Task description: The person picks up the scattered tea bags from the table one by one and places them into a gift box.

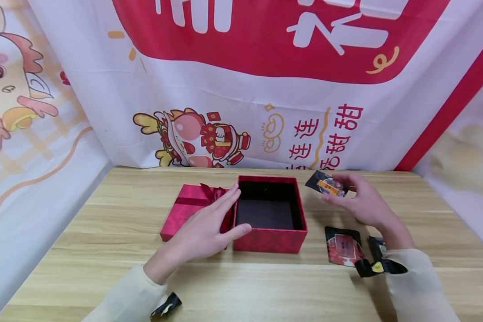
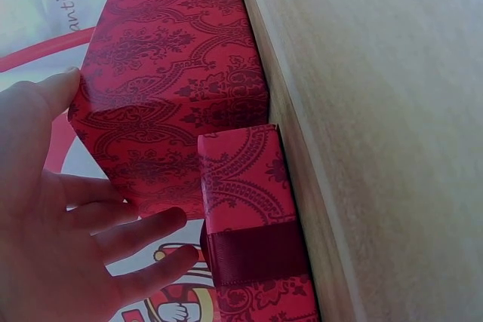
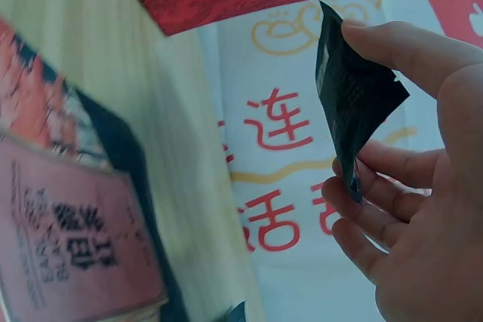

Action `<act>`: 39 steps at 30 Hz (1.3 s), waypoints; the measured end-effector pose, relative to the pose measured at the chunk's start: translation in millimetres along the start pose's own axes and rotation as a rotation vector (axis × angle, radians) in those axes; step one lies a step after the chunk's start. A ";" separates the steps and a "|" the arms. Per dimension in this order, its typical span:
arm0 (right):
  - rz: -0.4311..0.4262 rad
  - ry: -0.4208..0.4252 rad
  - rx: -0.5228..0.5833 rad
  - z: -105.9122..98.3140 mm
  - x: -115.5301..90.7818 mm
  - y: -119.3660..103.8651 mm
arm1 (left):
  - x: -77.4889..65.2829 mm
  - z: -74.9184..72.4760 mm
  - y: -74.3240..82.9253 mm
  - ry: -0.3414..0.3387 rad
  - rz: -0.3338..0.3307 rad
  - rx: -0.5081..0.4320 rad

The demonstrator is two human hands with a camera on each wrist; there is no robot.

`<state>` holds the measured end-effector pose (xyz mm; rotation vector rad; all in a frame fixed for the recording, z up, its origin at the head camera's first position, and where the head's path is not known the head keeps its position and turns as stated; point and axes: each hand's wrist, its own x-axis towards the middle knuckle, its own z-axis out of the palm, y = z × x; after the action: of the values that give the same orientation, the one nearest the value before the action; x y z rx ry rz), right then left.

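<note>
An open red patterned gift box [image 1: 270, 241] with a dark inside stands on the table. My left hand [image 1: 205, 235] has its fingers spread and extended; in the left wrist view the thumb touches the box's edge [image 2: 113, 58]. Partly behind this hand lies the red box lid [image 1: 185, 206] with its dark red ribbon bow. To the right of the box, my right hand [image 1: 368, 203] pinches a small dark tea sachet [image 1: 326, 184] with an orange label, raised above the table. Its dark back [image 3: 355, 92] shows in the right wrist view. Below that hand lies another tea sachet [image 1: 344, 247] with a pink label.
Another dark packet [image 1: 376, 246] lies partly hidden by the right wrist. A black strap [image 1: 380, 268] sits at the right sleeve, another [image 1: 167, 306] at the left. Behind the wooden table [image 1: 265, 290] hangs a printed cloth [image 1: 233, 85].
</note>
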<state>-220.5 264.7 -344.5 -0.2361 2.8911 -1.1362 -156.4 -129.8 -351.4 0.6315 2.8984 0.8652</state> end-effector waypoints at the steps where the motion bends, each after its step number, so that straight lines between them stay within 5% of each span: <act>1: 0.007 0.003 -0.002 -0.3 -0.1 -2.5 | -0.3 -0.2 0.2 0.002 0.001 0.001; 17: -0.069 0.015 0.068 2.0 -12.2 -40.4 | -1.1 0.6 1.5 0.008 0.012 0.016; 28: -0.257 0.004 0.066 23.7 -5.3 -66.7 | -0.2 1.6 2.6 0.006 0.010 0.002; 39: -0.296 -0.075 0.005 45.5 0.9 -77.4 | 0.6 2.0 2.2 -0.003 -0.005 -0.003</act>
<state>-207.6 178.0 -325.3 -0.7106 2.8529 -1.1404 -155.8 -126.9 -352.0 0.6242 2.8943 0.8678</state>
